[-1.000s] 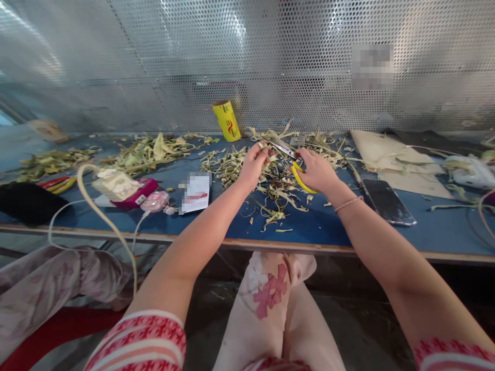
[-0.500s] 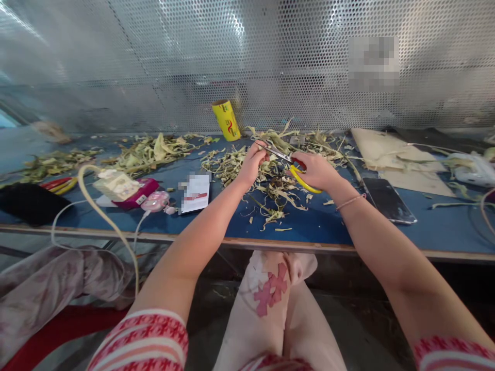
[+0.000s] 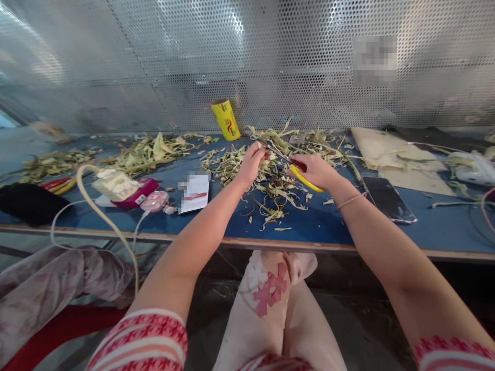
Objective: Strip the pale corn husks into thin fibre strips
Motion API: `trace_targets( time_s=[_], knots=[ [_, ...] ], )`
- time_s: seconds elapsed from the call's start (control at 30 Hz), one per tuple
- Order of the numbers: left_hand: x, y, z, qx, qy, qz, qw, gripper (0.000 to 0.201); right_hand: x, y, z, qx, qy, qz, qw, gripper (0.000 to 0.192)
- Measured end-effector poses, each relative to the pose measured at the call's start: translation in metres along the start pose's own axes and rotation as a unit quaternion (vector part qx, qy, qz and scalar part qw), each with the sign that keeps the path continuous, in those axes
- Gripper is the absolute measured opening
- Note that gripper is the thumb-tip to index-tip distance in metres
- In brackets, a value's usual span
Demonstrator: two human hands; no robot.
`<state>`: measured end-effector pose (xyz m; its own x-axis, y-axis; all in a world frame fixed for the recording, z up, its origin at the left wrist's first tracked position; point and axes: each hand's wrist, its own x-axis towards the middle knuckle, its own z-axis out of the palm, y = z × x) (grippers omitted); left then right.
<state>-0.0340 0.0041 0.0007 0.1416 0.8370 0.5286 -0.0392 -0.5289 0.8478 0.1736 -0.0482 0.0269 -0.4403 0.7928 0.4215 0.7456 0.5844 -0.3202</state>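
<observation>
My right hand (image 3: 315, 171) grips a pair of scissors with yellow and red handles (image 3: 302, 173), the blades pointing up and left toward my left hand (image 3: 251, 164). My left hand pinches a small piece of plant stem at the blade tips. Both hands hover over a heap of cut green and pale leaf trimmings (image 3: 275, 188) on the blue table (image 3: 320, 226). What exactly sits between my left fingers is too small to make out.
A yellow roll (image 3: 225, 119) stands against the perforated metal wall. A dark phone (image 3: 388, 200) lies to the right, a white card (image 3: 195, 192), a pink box (image 3: 131, 189) and a cable (image 3: 101, 212) to the left. More trimmings (image 3: 149, 148) lie at back left.
The scissors blades have come closer together and my right hand has shifted slightly left and down. My left hand stays at the blade tips.
</observation>
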Motion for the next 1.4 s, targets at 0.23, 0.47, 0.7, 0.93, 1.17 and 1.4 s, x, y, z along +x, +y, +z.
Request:
trace_targets(
  time_s=[0.23,0.47,0.7,0.93,1.17,1.4],
  knots=[
    [0.001,-0.002,0.000,-0.002,-0.002,0.006,1.000,0.025,0.002,-0.003,0.001,-0.009,0.007,0.011,1.000,0.034],
    [0.001,-0.004,-0.001,0.006,-0.008,0.005,1.000,0.026,0.003,-0.005,0.000,-0.012,0.001,0.035,0.999,0.033],
    [0.001,-0.005,0.001,0.015,-0.018,0.017,1.000,0.029,0.004,0.000,0.002,-0.007,0.004,0.040,0.999,0.027],
    [0.000,-0.007,0.004,-0.010,-0.010,0.008,1.000,0.035,0.005,0.005,0.004,-0.025,0.005,0.040,0.999,0.020],
    [-0.003,-0.005,0.006,-0.032,0.002,-0.029,0.999,0.036,0.005,0.005,0.002,-0.042,-0.001,0.046,0.998,0.017],
    [-0.004,-0.003,0.005,-0.020,-0.017,-0.030,0.999,0.035,0.005,0.008,0.003,-0.049,-0.004,0.048,0.998,0.019]
  ],
)
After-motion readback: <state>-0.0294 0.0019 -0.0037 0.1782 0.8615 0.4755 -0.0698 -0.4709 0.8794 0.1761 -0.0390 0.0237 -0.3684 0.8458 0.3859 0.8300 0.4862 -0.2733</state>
